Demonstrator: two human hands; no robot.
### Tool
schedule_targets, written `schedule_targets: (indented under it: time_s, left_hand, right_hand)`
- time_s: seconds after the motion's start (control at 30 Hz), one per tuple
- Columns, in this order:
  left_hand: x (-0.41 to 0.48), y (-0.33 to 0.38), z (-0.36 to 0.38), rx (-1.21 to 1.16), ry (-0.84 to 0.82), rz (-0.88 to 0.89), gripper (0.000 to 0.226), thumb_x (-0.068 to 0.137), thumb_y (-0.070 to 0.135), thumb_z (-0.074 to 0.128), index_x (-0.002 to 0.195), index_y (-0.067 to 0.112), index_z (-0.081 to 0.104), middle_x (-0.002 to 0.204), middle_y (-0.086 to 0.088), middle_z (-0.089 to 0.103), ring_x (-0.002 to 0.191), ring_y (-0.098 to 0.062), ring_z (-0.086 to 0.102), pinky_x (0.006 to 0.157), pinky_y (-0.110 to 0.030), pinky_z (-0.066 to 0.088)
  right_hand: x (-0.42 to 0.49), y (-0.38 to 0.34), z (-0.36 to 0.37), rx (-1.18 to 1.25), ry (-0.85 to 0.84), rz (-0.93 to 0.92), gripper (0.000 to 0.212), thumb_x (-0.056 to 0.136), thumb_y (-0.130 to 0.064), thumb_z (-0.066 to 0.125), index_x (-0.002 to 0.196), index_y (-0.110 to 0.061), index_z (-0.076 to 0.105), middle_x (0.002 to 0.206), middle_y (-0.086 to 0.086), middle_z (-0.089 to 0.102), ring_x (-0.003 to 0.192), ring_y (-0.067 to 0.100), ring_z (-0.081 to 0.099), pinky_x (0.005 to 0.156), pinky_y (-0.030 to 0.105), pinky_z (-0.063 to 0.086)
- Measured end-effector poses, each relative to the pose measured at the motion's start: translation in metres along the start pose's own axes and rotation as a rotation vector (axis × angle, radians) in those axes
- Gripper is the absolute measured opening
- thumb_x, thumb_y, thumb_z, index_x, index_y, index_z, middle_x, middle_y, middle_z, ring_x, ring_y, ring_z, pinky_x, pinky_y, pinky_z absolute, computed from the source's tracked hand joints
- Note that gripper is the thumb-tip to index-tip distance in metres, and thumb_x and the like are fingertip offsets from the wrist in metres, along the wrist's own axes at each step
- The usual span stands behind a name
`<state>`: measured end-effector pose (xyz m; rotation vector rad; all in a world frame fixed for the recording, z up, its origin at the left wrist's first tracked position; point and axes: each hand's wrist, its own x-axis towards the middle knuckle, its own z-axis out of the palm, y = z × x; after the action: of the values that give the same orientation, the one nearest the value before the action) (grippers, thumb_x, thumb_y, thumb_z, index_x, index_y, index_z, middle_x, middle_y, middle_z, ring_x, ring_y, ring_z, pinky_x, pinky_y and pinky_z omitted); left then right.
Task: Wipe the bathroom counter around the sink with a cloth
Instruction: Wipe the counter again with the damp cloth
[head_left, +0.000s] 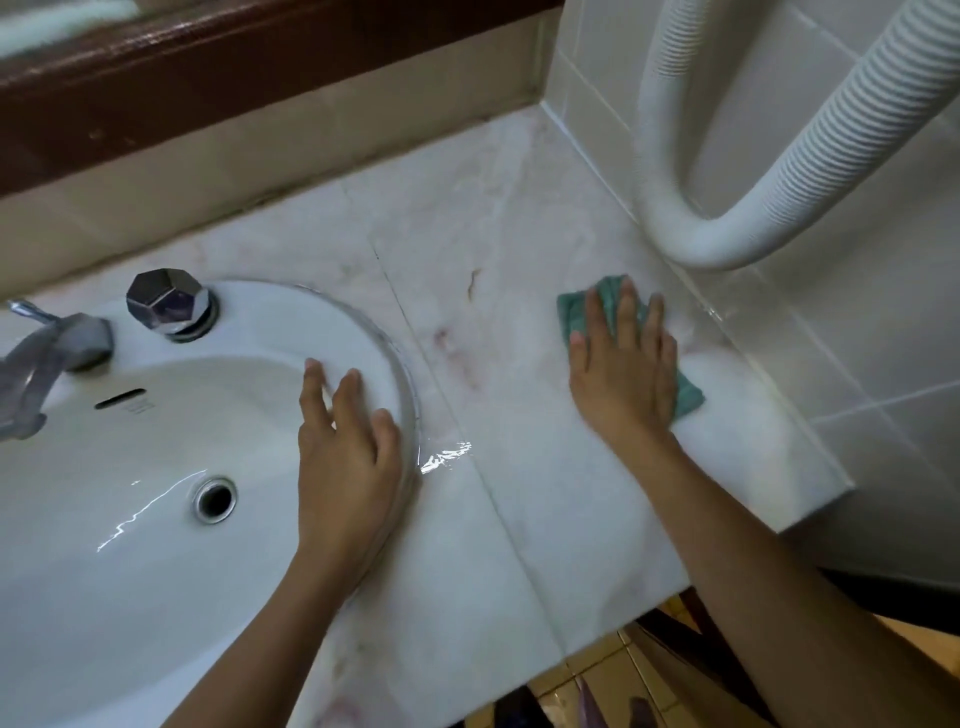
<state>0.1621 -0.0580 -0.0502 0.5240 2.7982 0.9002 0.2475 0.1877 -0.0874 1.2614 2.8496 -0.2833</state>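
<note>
Right hand (621, 371), fingers flat, presses the cloth (613, 301) at frame right. Left hand (348, 457) rests relaxed on the sink (156, 597) rim. That wet rim could let it slip.

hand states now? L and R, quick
Left hand: open, fingers resting on the sink rim, holding nothing.
Right hand: open, flat, pressing the green cloth onto the counter.

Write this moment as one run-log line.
step: counter wipe | right hand: flat on green cloth by wall | left hand: resting on sink rim
</note>
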Motion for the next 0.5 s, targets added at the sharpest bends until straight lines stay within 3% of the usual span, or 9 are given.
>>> schedule_targets:
  time_s: [0.13,0.23,0.3,0.43,0.5]
  left_hand:
    - [0.002,-0.002,0.003,0.006,0.011,-0.017,0.046,0.097,0.034,0.039,0.142,0.024,0.036,0.161,0.010,0.003,0.135,-0.029,0.036,0.100,-0.038,0.035]
    - [0.005,-0.007,0.003,-0.013,0.021,-0.022,0.049,0.095,0.036,0.042,0.141,0.024,0.038,0.160,0.010,0.007,0.126,-0.031,0.047,0.101,-0.042,0.040]
    - [0.003,-0.009,0.000,-0.083,0.063,-0.022,0.051,0.093,0.032,0.047,0.142,0.024,0.037,0.159,0.011,0.011,0.117,-0.024,0.054,0.096,-0.038,0.044]
    - [-0.022,-0.017,-0.018,-0.224,0.140,-0.014,0.049,0.092,0.019,0.052,0.139,0.024,0.042,0.151,0.011,0.025,0.113,-0.012,0.053,0.086,-0.029,0.044]
    - [-0.047,-0.032,-0.030,-0.163,0.112,0.017,0.043,0.090,0.015,0.054,0.132,0.023,0.052,0.143,0.009,0.039,0.113,-0.014,0.055,0.081,-0.029,0.044]
  right_hand:
    - [0.030,-0.055,0.007,0.050,0.006,0.005,0.056,0.100,-0.041,0.022,0.153,-0.025,0.015,0.162,0.008,0.007,0.147,0.034,0.002,0.115,0.048,0.014]
    - [-0.021,-0.090,0.017,0.067,-0.004,-0.143,0.056,0.100,-0.040,0.024,0.152,-0.024,0.018,0.162,0.008,0.008,0.147,0.033,0.007,0.113,0.048,0.018]
    - [-0.083,-0.098,0.021,0.092,-0.021,-0.258,0.056,0.099,-0.040,0.026,0.153,-0.023,0.019,0.162,0.007,0.008,0.147,0.032,0.008,0.113,0.047,0.019]
    - [-0.190,-0.056,0.013,0.052,-0.107,-0.559,0.059,0.098,-0.044,0.030,0.153,-0.027,0.017,0.162,0.002,0.007,0.148,0.026,0.007,0.115,0.043,0.018]
    - [-0.191,-0.023,0.008,-0.003,-0.098,-0.591,0.059,0.098,-0.046,0.029,0.153,-0.031,0.013,0.162,-0.002,0.004,0.148,0.023,0.006,0.115,0.041,0.016]
